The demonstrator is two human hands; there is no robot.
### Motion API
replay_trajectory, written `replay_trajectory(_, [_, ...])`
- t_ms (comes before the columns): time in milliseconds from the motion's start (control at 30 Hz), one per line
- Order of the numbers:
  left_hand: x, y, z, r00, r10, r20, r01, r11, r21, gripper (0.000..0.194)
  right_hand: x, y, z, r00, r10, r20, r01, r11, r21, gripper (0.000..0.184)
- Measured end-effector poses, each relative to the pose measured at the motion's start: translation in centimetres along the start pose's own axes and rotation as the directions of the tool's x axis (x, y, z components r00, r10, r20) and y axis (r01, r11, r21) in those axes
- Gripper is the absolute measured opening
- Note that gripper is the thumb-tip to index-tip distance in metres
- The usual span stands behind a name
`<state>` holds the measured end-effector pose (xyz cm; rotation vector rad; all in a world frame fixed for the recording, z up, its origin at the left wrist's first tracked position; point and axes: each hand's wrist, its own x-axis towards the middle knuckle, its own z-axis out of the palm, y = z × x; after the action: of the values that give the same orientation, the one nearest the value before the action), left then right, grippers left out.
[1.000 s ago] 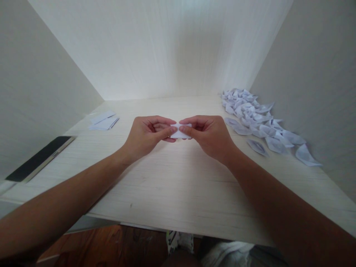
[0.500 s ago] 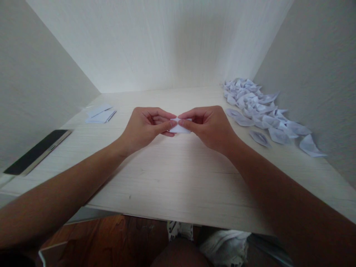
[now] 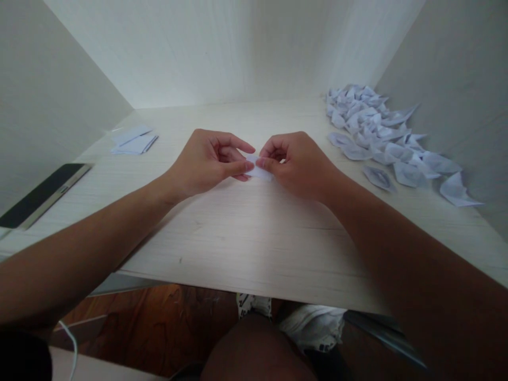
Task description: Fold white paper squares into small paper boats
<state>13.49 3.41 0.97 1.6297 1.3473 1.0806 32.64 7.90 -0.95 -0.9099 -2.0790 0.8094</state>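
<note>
The small piece of paper (image 3: 260,172) was white and flat, with straight edges. Its finer folds were too small to see. It was up over the middle of the desk (image 3: 222,243), between the two hands. The left hand (image 3: 208,161) pinched one end, thumb on top, with its pointing finger lifted away. The right hand (image 3: 304,164) pinched the other end with its thumb and a bent finger.

The desk was pale, with thin streaks like wood and a little dark mark near the front. A whitish back wall (image 3: 222,53) and two gray side walls (image 3: 456,69) stood around it. Down below, the floor (image 3: 159,323) was shiny red-brown.

On the right, lots of folded paper shapes (image 3: 373,127) lay in a long heap, pointy like little boats. On the left were some flat papers (image 3: 135,143) and a flat black gadget (image 3: 45,193) with a pale gold edge.
</note>
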Motion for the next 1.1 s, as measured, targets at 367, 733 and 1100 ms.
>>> replay_trajectory(367, [0.2,0.0,-0.6,0.977,-0.199,0.076,0.201,0.979,-0.021,0.012,-0.4,-0.6,0.7,1.0,-0.006,-0.003,0.006,1.0,-0.03,0.015])
replay_trajectory(733, [0.4,-0.9,-1.3,0.969,-0.133,0.209,0.109,0.986,0.125,0.016,-0.5,-0.2,1.3,0.998,0.052,0.027,-0.051,0.998,-0.028,0.015])
replay_trajectory(1100, [0.4,-1.4,-1.8,0.935,-0.163,0.314,0.125,0.982,0.139,0.018,-0.6,0.2,1.2,0.997,0.042,0.068,-0.04,0.999,-0.029,0.015])
